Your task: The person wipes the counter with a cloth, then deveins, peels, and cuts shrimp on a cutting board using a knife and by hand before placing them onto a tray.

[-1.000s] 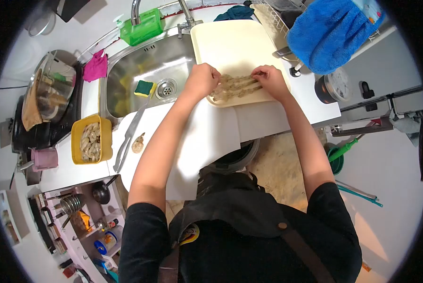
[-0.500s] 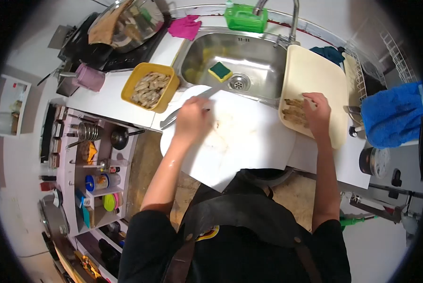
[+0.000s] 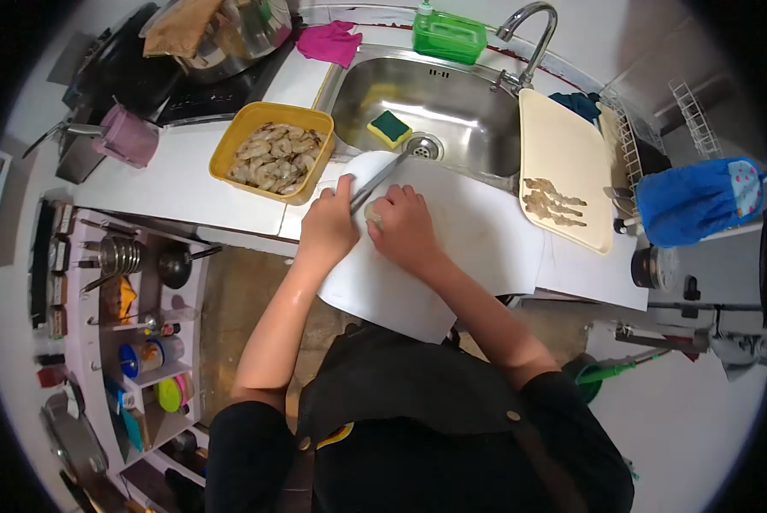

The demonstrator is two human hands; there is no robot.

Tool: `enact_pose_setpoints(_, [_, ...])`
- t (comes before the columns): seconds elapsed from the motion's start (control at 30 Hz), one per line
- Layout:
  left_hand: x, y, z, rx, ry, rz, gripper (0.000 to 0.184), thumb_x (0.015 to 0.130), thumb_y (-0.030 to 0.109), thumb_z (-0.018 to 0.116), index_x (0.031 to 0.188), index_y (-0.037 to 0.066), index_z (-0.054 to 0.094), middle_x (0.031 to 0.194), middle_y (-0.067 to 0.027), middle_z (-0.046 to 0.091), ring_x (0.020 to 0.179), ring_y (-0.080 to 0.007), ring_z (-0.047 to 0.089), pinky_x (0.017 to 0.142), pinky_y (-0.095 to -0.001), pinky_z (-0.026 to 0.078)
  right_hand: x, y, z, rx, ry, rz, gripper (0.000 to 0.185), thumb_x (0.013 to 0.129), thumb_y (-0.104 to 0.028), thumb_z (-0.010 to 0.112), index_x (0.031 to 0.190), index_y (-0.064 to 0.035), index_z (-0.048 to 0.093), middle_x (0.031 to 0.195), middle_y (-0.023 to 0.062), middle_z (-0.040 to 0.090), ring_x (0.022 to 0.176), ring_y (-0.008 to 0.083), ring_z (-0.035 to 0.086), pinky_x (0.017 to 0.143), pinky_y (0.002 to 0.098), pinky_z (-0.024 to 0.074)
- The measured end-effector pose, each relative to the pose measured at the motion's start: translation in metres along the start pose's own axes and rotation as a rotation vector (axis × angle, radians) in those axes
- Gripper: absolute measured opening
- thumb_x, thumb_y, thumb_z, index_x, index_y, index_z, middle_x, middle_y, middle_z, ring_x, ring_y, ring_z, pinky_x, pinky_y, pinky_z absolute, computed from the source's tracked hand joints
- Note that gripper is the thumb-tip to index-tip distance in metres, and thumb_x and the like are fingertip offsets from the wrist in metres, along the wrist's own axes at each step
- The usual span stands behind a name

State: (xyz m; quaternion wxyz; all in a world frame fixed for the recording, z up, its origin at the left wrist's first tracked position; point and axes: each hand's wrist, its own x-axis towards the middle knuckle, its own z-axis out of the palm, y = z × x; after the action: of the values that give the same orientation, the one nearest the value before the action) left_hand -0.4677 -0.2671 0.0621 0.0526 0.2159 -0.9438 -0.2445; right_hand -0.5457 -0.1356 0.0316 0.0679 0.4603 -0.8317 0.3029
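Note:
My left hand (image 3: 330,224) is closed round the handle end of a knife (image 3: 378,179), its index finger stretched along it. The blade points up and right towards the sink drain. Just right of it, my right hand (image 3: 405,226) pinches a small pale shrimp (image 3: 372,214) over the white cutting board (image 3: 477,227). Left of the board stands a yellow container (image 3: 221,162) full of shrimp (image 3: 277,158). Several shrimp (image 3: 554,203) lie in rows at the lower end of a cream tray (image 3: 563,145).
Behind the board is a steel sink (image 3: 473,120) with a green and yellow sponge (image 3: 389,128) and a faucet (image 3: 533,56). A pink cup (image 3: 129,137) and a large pot (image 3: 234,38) stand at left. A blue towel (image 3: 695,201) hangs at right.
My right hand has left the shrimp on the tray and moved left over the board to a single shrimp. My left hand has closed on the knife. The view has shifted.

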Motion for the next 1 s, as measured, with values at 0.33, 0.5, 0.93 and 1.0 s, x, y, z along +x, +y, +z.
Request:
enact_pose_setpoints(0.33, [-0.012,-0.040,-0.041,-0.419,-0.269,0.228,0.057,0.075,0.000,0.051,0.131,0.005,0.047,0.113,-0.0259,0.060,0.107,-0.0413,0.057,0.095,-0.0430,0.043,-0.043,-0.013,-0.045,-0.044,0.084,0.287,0.018,0.070,0.003,0.062,0.085,-0.0048,0.067,0.097,0.0118,0.057,0.093,0.0321,0.052,0.082,0.0395,0.0457])
enact_pose_setpoints(0.5, [-0.018,-0.046,-0.053,-0.519,-0.398,0.293,0.057,0.077,0.000,0.051,0.134,0.006,0.046,0.114,-0.0252,0.060,0.110,-0.0411,0.056,0.095,-0.0435,0.043,-0.040,-0.030,-0.027,-0.053,0.137,0.290,0.019,0.073,0.001,0.063,0.091,-0.0027,0.065,0.093,0.0136,0.059,0.088,0.0319,0.054,0.078,0.0393,0.0478])
enact_pose_setpoints(0.93, [-0.086,-0.069,-0.066,-0.354,-0.472,0.258,0.057,0.092,0.008,0.054,0.145,0.021,0.040,0.090,-0.0205,0.058,0.083,-0.0385,0.058,0.079,-0.0449,0.046,-0.035,-0.022,-0.038,-0.076,0.089,0.208,0.021,0.073,-0.003,0.064,0.095,-0.0021,0.064,0.087,0.0134,0.060,0.083,0.0320,0.060,0.072,0.0412,0.0505])
enact_pose_setpoints(1.0, [-0.092,-0.069,-0.064,-0.356,-0.413,0.254,0.055,0.092,0.009,0.054,0.143,0.022,0.043,0.085,-0.0189,0.057,0.080,-0.0387,0.058,0.076,-0.0462,0.046,-0.039,-0.017,-0.037,-0.081,0.020,0.198,0.022,0.072,-0.003,0.064,0.094,-0.0027,0.065,0.086,0.0147,0.060,0.085,0.0329,0.059,0.073,0.0429,0.0508])
